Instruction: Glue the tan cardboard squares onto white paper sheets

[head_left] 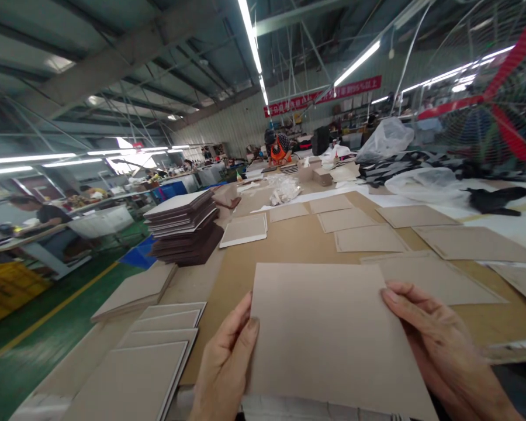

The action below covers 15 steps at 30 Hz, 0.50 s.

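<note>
At far left a seated person [39, 213] is at a separate bench, with yellow crates [2, 292] on the green floor below. On the near left of the long table [289, 245], white-edged boards [131, 380] lie overlapped in a row; behind them stands a stack of dark brown boards [184, 228]. The left hand [225, 368] grips the left edge of a plain grey-brown cardboard sheet [328, 339], thumb on top. The sheet is held flat and low over the table's near edge, directly in front of the wearer. The right hand [438, 339] clamps the sheet's right edge, fingers lying over its upper face. The hands are apart, the sheet spanning between them. Beyond, similar loose sheets [368, 238] lie singly on the table. At far right are clear plastic bags [425, 181] and a red fan guard [504, 105].
</note>
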Available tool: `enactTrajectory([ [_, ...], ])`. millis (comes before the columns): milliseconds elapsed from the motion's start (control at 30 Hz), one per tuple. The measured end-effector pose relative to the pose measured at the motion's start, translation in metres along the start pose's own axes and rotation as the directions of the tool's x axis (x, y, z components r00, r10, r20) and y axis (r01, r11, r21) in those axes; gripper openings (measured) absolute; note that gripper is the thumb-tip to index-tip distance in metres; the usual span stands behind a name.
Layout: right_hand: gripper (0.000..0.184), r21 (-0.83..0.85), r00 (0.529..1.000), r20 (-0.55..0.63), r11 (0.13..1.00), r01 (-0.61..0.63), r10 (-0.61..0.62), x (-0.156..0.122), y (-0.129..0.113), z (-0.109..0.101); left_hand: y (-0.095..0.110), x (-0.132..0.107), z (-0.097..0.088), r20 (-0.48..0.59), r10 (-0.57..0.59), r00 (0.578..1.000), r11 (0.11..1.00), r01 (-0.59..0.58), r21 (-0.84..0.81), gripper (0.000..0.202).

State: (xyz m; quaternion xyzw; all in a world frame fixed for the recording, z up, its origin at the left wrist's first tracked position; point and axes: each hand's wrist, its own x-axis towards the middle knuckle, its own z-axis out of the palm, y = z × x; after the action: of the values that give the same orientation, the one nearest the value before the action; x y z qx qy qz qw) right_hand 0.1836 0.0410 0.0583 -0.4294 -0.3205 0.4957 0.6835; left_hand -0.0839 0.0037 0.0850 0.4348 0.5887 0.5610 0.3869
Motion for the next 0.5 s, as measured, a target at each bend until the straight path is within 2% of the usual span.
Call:
enactTrajectory([
  [100, 0.046, 0.081, 0.990, 0.035, 0.987, -0.139, 0.137, -0.004, 0.014, -0.002, -0.013, 0.000, -0.007, -0.040, 0.021, 0.999, 0.993, -0.016, 0.113, 0.057],
  [133, 0.050, 0.065, 0.988, 0.028, 0.986, -0.150, 0.149, -0.005, 0.018, -0.003, -0.017, 0.001, -0.011, -0.048, 0.016, 0.999, 0.990, -0.009, 0.142, 0.057],
  [300, 0.058, -0.220, 0.988, -0.060, 0.964, -0.149, 0.139, -0.012, 0.030, -0.014, -0.031, 0.007, -0.028, 0.015, 0.010, 1.000, 0.947, -0.015, 0.320, 0.048],
  [367, 0.057, -0.337, 0.991, -0.034, 0.932, -0.134, 0.130, -0.014, 0.034, -0.020, -0.034, 0.007, -0.031, 0.013, 0.008, 1.000, 0.937, -0.012, 0.348, 0.043],
  [500, 0.048, -0.479, 0.993, 0.053, 0.875, -0.066, 0.103, -0.013, 0.042, -0.030, -0.035, 0.008, -0.028, -0.025, 0.087, 0.996, 0.922, -0.071, 0.380, 0.034],
])
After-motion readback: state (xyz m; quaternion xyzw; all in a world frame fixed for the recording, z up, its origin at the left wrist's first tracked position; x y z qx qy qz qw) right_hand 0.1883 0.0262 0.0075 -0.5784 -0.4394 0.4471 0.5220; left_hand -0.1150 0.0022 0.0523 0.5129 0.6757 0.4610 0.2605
